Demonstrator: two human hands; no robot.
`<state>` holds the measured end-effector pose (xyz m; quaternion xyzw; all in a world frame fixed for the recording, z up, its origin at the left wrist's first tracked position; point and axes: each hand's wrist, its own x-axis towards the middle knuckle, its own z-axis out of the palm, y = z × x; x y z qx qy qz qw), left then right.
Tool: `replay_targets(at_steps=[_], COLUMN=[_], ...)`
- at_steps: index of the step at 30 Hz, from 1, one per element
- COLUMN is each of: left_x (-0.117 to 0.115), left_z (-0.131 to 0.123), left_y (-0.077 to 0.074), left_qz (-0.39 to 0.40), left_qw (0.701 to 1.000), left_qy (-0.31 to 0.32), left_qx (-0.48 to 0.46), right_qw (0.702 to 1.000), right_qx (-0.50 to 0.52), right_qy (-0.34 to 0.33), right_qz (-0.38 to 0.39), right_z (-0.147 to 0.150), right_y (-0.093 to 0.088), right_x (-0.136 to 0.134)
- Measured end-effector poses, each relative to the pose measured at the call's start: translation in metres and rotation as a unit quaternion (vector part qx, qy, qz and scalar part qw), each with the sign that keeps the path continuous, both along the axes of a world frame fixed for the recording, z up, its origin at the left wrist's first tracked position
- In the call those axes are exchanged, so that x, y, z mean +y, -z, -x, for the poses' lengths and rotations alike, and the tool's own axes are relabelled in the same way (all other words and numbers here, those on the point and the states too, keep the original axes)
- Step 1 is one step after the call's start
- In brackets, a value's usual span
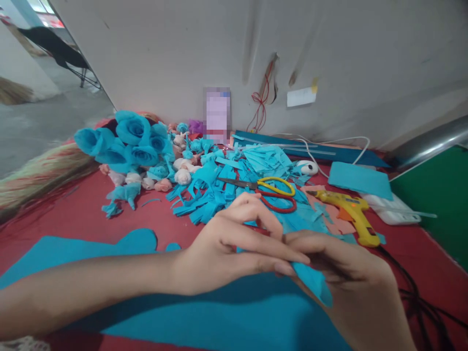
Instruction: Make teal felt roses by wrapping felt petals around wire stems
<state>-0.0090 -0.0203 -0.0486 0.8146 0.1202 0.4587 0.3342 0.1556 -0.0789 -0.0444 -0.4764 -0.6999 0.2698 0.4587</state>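
Note:
Both my hands meet over a large blue felt sheet (226, 317) on the red table (84, 214). My left hand (234, 248) reaches across from the left, its fingers pinched on a small blue felt piece (314, 282). My right hand (351, 278) grips the same piece from the right, fingers curled round it. The piece hangs down between the two hands, just above the sheet.
Behind the hands lie a heap of blue felt strips (234, 180), yellow scissors (270, 185), red scissors (280, 202) and a yellow glue gun (354, 214) with its black cord (420, 302). Blue felt roses (131, 141) stand at the left. A wall rises at the back.

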Motion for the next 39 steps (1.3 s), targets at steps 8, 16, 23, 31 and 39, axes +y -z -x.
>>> replay_targets(at_steps=[8, 16, 23, 31, 39], left_x=[-0.001, -0.002, -0.001, -0.001, 0.002], left_z=[-0.002, -0.001, 0.0, 0.0, -0.001], left_y=[-0.001, 0.0, 0.003, 0.001, 0.004], left_qz=[0.005, 0.041, 0.107, 0.071, 0.095], left_qw=[1.0, 0.999, 0.994, 0.997, 0.995], left_qy=[-0.009, 0.006, 0.024, 0.016, 0.023], left_qx=[-0.008, -0.003, 0.028, 0.02, 0.025], right_qw=[1.0, 1.0, 0.999, 0.999, 0.999], right_qx=[-0.002, -0.026, 0.021, -0.001, 0.023], right_qy=[0.001, 0.005, 0.025, 0.021, 0.022], right_qz=[-0.003, -0.015, -0.035, -0.033, -0.043], right_z=[0.001, 0.0, 0.003, 0.004, 0.0], right_y=[0.001, 0.003, 0.005, -0.001, 0.01], right_x=[-0.001, 0.0, 0.004, 0.005, 0.008])
